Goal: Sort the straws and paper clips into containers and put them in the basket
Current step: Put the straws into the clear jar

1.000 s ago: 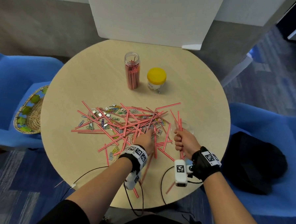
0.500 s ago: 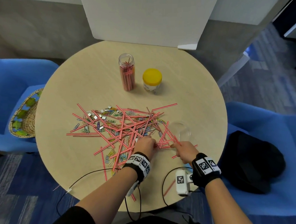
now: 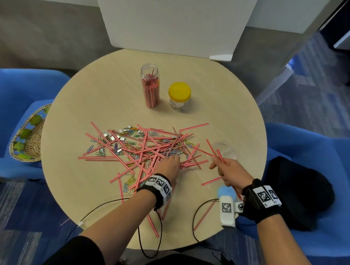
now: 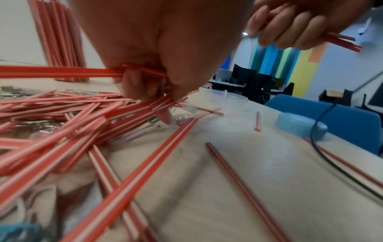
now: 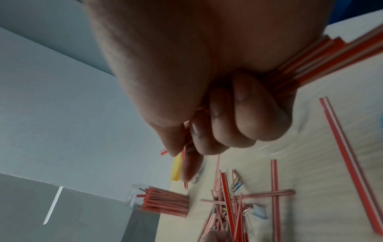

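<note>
Gathering, head view: left hand (image 3: 169, 164) sits on the straws (image 3: 145, 149) heaped on the counter (image 3: 111, 84); right hand (image 3: 230, 169) fists a bundle; straw jar (image 3: 150, 86) well beyond both.
Left wrist: fingers (image 4: 134, 85) pinch straws at their ends.
Right wrist: fist clamps straws mid-length.
Handling: probably light, slippery, crushable; grip mid-length, gently.

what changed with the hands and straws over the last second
The right hand lowered its bundle of straws from upright to slanting over the table, grip unchanged. The left hand stayed at the pile and now pinches straws. The straw jar, yellow-lidded jar and basket stayed put.
</note>
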Available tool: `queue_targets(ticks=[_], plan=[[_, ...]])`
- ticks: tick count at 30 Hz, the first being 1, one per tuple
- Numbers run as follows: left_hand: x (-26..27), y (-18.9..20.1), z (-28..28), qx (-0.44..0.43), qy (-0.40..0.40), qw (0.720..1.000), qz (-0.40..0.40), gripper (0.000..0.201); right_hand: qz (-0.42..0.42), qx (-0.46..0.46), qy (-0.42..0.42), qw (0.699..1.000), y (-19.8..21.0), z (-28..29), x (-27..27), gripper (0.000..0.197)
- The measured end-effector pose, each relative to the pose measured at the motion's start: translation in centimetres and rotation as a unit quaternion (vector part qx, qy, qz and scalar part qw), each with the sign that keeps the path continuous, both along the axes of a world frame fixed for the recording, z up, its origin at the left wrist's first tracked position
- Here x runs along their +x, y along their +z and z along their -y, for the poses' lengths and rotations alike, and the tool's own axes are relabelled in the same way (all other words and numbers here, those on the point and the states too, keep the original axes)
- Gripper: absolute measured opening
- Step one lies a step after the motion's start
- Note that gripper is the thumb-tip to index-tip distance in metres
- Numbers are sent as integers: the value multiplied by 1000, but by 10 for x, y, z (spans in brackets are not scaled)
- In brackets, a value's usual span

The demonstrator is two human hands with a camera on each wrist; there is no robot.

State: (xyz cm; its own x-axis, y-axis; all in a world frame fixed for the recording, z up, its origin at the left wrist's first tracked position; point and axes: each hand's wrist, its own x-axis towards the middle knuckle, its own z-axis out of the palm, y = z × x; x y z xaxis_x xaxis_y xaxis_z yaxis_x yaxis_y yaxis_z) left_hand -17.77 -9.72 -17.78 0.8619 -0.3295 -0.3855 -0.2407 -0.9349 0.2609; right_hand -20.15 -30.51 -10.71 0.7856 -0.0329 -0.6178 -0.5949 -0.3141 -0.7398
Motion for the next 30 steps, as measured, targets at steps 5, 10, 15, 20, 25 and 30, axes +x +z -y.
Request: queue_targets(ticks=[5,10,15,20,25,30], plan=[[14,9,-9,-113,64,991,-17,27,91,14,36,995,24,-10,-1,38],[26,18,-16,-191,140,971,-13,25,109,-117,112,981,17,-5,-6,28],[17,23,-23,-237,190,952,-18,30,-58,-241,197,949,-7,-12,-23,16],[-1,14,-23,-111,96,981,-123,59,-184,-431,239,850,-30,-18,-44,24],[-23,15,-22,76,-2,987,-144,43,-221,-433,265,833,-41,-29,-54,31],[-28,11,-22,67,72,986,-138,22,-171,-436,244,849,-45,-45,-54,21]])
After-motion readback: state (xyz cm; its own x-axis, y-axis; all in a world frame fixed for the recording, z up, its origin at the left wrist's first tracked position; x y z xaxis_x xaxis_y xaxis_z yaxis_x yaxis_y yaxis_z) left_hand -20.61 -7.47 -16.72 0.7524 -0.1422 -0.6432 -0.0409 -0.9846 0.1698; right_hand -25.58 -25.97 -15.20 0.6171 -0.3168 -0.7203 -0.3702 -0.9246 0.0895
